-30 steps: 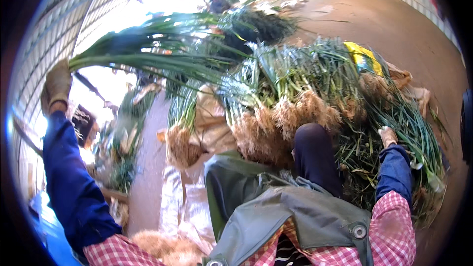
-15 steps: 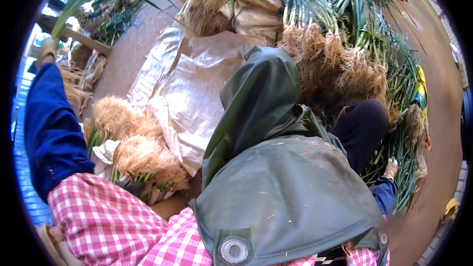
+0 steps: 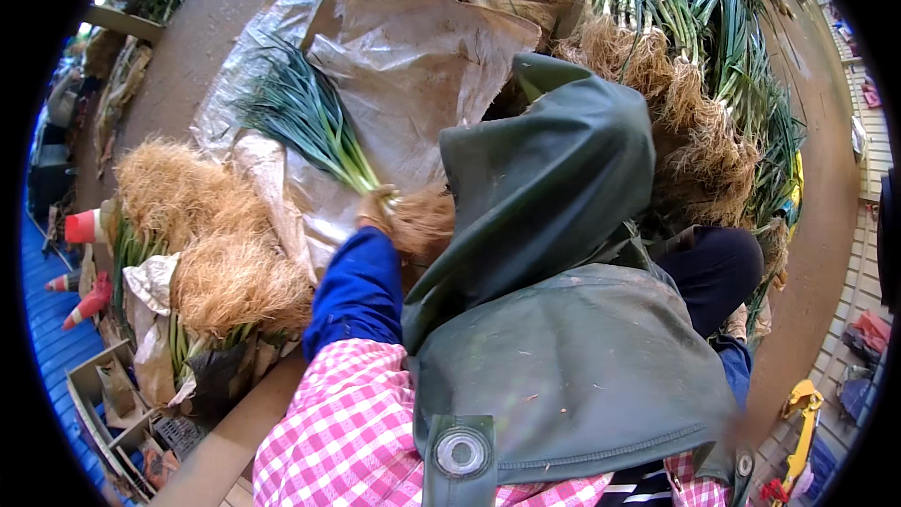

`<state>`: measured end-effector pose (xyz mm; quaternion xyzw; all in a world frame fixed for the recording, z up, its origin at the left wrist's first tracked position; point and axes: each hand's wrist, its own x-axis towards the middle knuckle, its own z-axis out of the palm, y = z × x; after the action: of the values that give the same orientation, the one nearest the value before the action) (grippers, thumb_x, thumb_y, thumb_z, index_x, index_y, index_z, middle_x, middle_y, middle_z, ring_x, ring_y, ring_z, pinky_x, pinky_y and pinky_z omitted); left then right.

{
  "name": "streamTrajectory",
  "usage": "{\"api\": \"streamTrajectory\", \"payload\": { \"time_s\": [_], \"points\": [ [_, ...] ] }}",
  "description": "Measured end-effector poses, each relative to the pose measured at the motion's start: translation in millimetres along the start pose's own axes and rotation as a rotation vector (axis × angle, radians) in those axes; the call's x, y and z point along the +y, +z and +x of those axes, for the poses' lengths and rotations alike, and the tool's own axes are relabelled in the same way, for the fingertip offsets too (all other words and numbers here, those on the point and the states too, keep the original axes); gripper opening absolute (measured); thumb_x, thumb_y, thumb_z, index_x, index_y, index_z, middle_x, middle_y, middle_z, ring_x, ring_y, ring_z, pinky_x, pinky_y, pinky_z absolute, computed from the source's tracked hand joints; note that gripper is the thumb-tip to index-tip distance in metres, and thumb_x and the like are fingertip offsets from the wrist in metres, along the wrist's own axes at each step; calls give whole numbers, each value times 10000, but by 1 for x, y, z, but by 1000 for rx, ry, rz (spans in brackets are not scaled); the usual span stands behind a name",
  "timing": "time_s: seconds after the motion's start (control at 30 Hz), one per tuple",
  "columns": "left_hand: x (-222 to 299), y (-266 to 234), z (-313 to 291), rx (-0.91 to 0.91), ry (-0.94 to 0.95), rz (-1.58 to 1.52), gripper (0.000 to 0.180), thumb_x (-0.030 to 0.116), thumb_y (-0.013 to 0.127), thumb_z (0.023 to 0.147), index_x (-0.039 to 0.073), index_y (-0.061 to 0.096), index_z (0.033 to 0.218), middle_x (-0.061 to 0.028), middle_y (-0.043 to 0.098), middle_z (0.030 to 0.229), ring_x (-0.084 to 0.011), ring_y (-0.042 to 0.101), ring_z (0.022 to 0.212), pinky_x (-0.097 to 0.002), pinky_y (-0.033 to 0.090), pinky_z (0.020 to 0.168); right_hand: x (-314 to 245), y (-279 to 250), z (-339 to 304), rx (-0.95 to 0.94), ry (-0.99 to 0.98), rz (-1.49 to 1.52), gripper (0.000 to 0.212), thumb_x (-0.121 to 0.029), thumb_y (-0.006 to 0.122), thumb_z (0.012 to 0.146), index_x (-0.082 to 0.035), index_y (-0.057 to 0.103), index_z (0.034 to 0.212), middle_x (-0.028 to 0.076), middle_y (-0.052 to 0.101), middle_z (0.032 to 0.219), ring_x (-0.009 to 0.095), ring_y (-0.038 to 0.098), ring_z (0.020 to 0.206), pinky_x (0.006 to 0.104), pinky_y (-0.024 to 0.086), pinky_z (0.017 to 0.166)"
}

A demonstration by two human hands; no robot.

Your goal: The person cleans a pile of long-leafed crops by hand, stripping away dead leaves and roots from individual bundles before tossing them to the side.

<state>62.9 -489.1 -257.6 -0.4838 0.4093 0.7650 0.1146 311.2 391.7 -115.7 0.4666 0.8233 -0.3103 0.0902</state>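
My left hand (image 3: 374, 211) is closed round the lower stems of a bunch of green onions (image 3: 324, 127), just above their tan roots (image 3: 420, 222). The bunch lies slantwise on a pale plastic sheet (image 3: 404, 56), its leaves pointing to the far left. Far to the right, beside my bent knee, my right hand (image 3: 736, 323) shows only in part, next to a heap of green onions (image 3: 718, 113). Its fingers are hidden, so whether it holds anything does not show.
Root-end-up bundles of green onions (image 3: 230, 277) stand at my left in torn wrapping. A dark green apron (image 3: 572, 357) covers my lap and raised knee. A divided tray (image 3: 113, 394) sits at the lower left, and a yellow-handled tool (image 3: 802, 427) lies at the lower right.
My left arm has swung in from the far left, bringing the green onion bunch down onto the sheet. The view has shifted. My right hand, still at the right, is now more hidden.
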Motion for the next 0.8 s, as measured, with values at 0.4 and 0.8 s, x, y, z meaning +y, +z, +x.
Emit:
{"api": "streamTrajectory", "payload": {
  "time_s": [0.4,0.8],
  "points": [
    [-105,37,-36,-103,-266,-188,226,148,566,855,32,529,1046,-176,636,862,-242,534,502,-296,418,382,-54,-12,-25,-33,4,0,297,-250,556,905,-43,630,1105,71,663,1002,199,597,885,335,453,760],
    [-75,55,-19,-61,-106,-226,274,152,551,865,-33,506,1062,-222,636,880,-292,602,591,-315,487,428,-59,-16,-18,-6,-58,57,282,-238,546,910,-48,631,1100,60,658,979,181,590,864,323,454,748]
  ]
}}
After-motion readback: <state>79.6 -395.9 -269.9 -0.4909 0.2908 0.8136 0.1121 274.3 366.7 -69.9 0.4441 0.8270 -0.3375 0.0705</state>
